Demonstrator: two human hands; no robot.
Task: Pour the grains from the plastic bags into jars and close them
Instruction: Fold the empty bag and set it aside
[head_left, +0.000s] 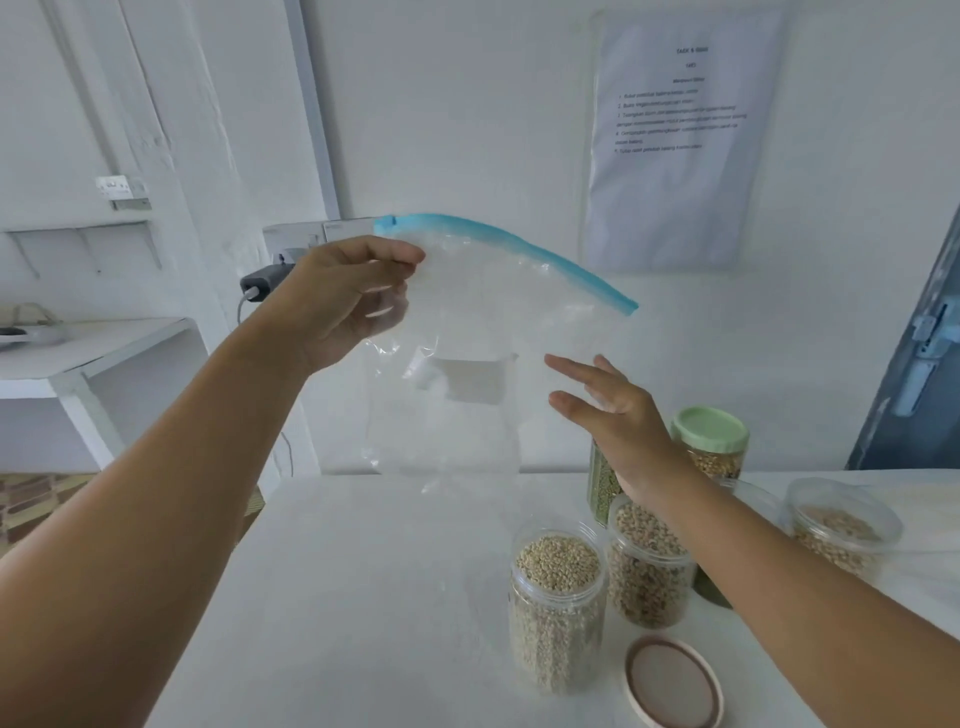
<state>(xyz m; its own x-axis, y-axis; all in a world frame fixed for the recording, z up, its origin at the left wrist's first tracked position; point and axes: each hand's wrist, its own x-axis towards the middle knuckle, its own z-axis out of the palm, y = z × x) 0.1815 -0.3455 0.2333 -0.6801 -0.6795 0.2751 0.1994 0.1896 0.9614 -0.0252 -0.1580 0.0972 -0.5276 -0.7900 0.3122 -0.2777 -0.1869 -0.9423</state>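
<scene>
Plastic bag (467, 364) pinched by left hand (343, 301); right hand (618, 415) spread above open jars (558, 603) crowding the worktop (337, 597).

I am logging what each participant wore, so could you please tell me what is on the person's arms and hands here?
Both arms are bare from the frame's edge to the fingertips: no sleeves, gloves or wristbands show. The left hand and the right hand carry no visible rings, watch or markings. The fingernails look short and unpainted, as far as the picture shows.
</scene>
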